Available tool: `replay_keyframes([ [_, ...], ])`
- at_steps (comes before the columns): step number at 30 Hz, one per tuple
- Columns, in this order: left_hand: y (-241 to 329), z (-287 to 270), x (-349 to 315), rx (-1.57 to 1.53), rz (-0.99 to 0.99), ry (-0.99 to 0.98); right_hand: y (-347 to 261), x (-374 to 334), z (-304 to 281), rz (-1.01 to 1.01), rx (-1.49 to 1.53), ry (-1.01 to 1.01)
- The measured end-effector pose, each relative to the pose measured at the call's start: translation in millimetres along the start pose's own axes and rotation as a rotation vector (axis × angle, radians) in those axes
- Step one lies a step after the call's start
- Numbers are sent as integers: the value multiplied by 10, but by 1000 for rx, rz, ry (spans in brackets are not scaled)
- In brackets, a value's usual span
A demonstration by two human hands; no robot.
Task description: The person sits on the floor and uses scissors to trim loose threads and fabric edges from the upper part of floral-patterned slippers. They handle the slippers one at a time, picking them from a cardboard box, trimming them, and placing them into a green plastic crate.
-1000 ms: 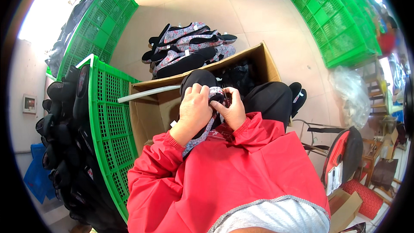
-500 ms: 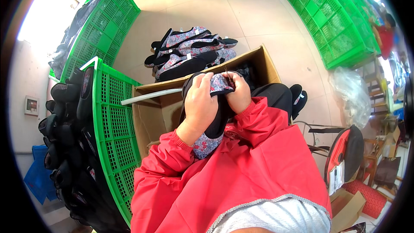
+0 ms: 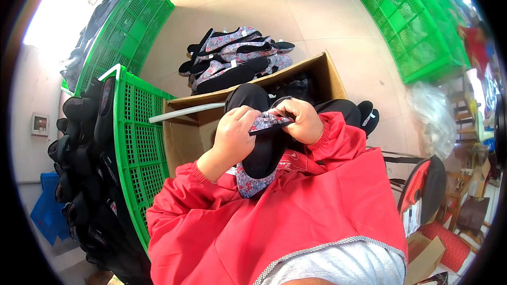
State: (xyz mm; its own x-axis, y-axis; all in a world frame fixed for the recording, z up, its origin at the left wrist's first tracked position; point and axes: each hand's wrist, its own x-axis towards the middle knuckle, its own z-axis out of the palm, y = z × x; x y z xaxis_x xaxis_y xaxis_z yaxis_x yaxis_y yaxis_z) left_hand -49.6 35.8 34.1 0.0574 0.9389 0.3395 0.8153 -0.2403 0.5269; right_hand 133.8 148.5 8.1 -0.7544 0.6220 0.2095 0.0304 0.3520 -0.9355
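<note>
A slipper (image 3: pixel 256 183) with a floral outer and black inside lies over my lap, its heel end toward my body. My left hand (image 3: pixel 233 133) is closed on the left side of its floral upper. With fingers and thumb, my right hand (image 3: pixel 302 120) pinches the upper's right side, and the black-trimmed opening edge is stretched between both hands. A thin dark curved thing shows by my right fingertips, too small and partly covered to name. The slipper's toe end is partly hidden behind my fingers.
Just beyond my hands stands an open cardboard box (image 3: pixel 334 76), a pale tube (image 3: pixel 185 112) across its left side. Floral slippers (image 3: pixel 237 55) are piled on the floor behind it. Left is a green crate (image 3: pixel 142 142) beside stacked dark slippers (image 3: pixel 84 174); another green crate (image 3: pixel 404 26) stands far right.
Both hands have come lower and nearer my body with the slipper's upper. My right hand has turned and moved a little right, and the opening edge is now pulled out between the hands.
</note>
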Motion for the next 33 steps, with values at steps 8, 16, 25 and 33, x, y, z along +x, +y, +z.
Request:
replay_keyframes([
  [8,53,-262,-61,-421,-440,-352,250,29,37,244,684,-336],
  [16,54,-4,-387,-2022,-985,-276,503,-85,268,384,1042,-344],
  [25,144,158,-427,-2267,-906,-222,626,-193,407,410,1132,-231],
  [33,287,340,-382,-1929,-821,198,582,-121,660,455,1056,92],
])
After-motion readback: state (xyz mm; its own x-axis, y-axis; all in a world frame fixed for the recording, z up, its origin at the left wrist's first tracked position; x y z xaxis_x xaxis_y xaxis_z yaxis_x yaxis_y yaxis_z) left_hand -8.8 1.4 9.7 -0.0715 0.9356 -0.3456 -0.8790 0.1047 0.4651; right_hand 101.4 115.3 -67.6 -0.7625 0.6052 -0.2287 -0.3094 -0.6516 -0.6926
